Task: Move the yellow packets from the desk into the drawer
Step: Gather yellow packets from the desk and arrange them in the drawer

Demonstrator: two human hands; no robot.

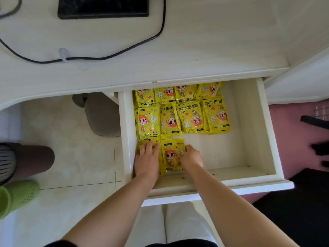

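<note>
Yellow plastic packets (190, 116) lie in rows in the open white wooden drawer (267, 139). The left hand (146, 161) presses one front packet (141, 148) with straight fingers. The right hand (191, 157) grips the neighbouring packet (171, 155) with curled fingers.

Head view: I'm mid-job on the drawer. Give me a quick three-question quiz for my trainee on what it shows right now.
1. True or false: the drawer stands pulled open below the desk.
2. Among the yellow packets, the left hand presses flat in which part of the drawer? A. front left. B. back right. C. middle right.
3. Short answer: which hand's fingers curl on the right edge of the front packet?

Key: 1 true. 2 A. 3 the right hand.
</note>
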